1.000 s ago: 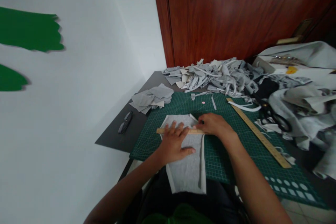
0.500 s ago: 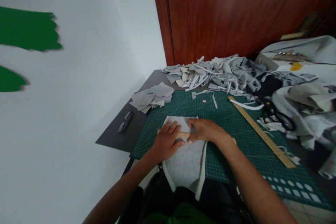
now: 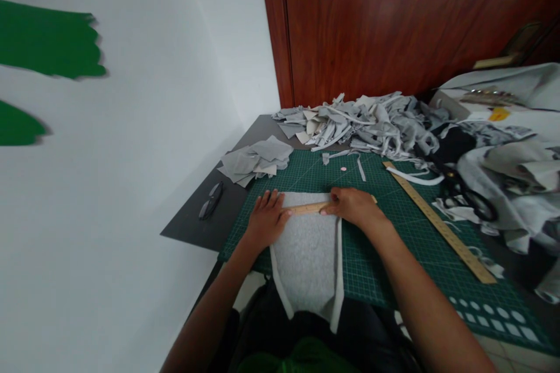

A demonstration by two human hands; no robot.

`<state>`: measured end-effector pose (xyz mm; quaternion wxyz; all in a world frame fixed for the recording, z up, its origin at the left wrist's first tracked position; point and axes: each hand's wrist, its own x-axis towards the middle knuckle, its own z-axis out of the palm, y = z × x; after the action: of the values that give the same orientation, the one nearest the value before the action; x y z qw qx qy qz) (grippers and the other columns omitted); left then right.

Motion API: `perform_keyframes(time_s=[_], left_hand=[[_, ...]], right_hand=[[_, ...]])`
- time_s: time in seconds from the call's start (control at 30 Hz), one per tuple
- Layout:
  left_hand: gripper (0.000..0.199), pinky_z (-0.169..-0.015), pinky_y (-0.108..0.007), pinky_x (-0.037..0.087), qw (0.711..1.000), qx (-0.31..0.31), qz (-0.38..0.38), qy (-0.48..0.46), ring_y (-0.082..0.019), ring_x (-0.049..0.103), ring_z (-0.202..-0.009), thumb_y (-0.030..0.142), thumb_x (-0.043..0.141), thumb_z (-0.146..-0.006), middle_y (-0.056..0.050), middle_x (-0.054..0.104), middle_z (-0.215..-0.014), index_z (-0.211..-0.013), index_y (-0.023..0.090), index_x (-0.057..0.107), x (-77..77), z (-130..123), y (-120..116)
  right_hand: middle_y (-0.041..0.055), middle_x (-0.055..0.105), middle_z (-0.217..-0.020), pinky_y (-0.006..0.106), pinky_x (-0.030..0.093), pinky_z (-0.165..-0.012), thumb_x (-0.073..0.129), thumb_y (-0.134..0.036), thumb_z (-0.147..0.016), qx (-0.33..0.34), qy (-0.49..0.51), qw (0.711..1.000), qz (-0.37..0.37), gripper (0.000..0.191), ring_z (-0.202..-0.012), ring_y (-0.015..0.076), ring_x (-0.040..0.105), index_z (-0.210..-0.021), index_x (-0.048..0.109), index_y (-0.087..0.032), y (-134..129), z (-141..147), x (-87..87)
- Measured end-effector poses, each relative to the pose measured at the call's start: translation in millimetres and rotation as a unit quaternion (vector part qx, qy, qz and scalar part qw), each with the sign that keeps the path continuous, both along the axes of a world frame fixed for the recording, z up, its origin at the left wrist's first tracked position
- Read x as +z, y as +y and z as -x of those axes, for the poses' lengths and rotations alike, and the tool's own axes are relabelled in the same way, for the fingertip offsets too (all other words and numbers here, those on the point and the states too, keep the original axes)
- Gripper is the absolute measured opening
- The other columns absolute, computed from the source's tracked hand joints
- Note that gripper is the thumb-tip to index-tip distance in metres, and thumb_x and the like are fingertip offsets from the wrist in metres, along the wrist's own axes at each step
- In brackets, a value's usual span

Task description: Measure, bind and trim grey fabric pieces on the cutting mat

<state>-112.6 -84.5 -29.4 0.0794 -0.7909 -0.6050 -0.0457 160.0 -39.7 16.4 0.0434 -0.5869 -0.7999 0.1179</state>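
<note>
A grey piece of fabric (image 3: 306, 250) lies over the near edge of the green cutting mat (image 3: 371, 268), its lower end hanging down with curled side edges. A short wooden ruler (image 3: 304, 208) crosses the upper part of the cloth from left to right. My left hand (image 3: 266, 220) presses flat at the ruler's left end and the cloth's left edge, fingers stretched out. With thumb and bent fingers, my right hand (image 3: 355, 207) grips the ruler near the cloth's right edge; the ruler's far end shows beyond the knuckles.
A long wooden ruler (image 3: 437, 221) lies aslant on the mat at right, beside black scissors (image 3: 475, 198). Stacked grey fabric pieces (image 3: 258, 158) and eyeglasses (image 3: 211, 201) sit at left. Fabric scraps (image 3: 367, 119) are heaped along the back, before a wooden door (image 3: 371, 23).
Both hands and the short ruler have moved up the cloth, away from me. My left hand has shifted left and my right hand slightly right, so they are farther apart.
</note>
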Motion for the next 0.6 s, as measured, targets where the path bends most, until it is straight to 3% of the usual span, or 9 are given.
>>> perform_keyframes(time_s=[0.23,0.43,0.6], left_hand=[[0.060,-0.124,-0.060,0.030,0.998,-0.054,0.011,-0.015,-0.040,0.032,-0.155,0.050,0.047,-0.106,-0.013,0.042,-0.165,-0.159,0.022,0.044,-1.7,-9.1,-20.0],[0.057,-0.126,-0.061,0.028,0.996,-0.043,0.046,-0.058,-0.041,0.023,-0.158,0.048,0.047,-0.106,-0.008,0.040,-0.167,-0.159,0.025,0.046,1.2,-3.5,-13.5],[0.054,-0.127,-0.060,0.027,0.995,-0.024,0.057,-0.080,-0.037,0.023,-0.159,0.044,0.047,-0.107,-0.006,0.043,-0.165,-0.157,0.024,0.048,2.1,4.1,-2.0]], right_hand=[[0.0046,0.074,-0.099,0.030,0.033,-0.063,0.080,-0.040,-0.075,-0.027,-0.023,0.990,0.136,0.025,-0.092,0.0238,0.067,-0.088,0.067,-0.024,-12.3,-19.5,16.1],[0.0003,0.072,-0.094,0.027,0.035,-0.067,0.079,-0.031,-0.076,0.054,0.061,0.982,0.172,0.024,-0.086,0.0185,0.064,-0.096,0.068,-0.025,-18.7,-13.7,16.6],[0.0024,0.070,-0.091,0.029,0.033,-0.064,0.075,-0.038,-0.079,0.004,0.028,0.988,0.151,0.023,-0.084,0.0206,0.063,-0.094,0.066,-0.024,-17.4,-31.6,6.9]])
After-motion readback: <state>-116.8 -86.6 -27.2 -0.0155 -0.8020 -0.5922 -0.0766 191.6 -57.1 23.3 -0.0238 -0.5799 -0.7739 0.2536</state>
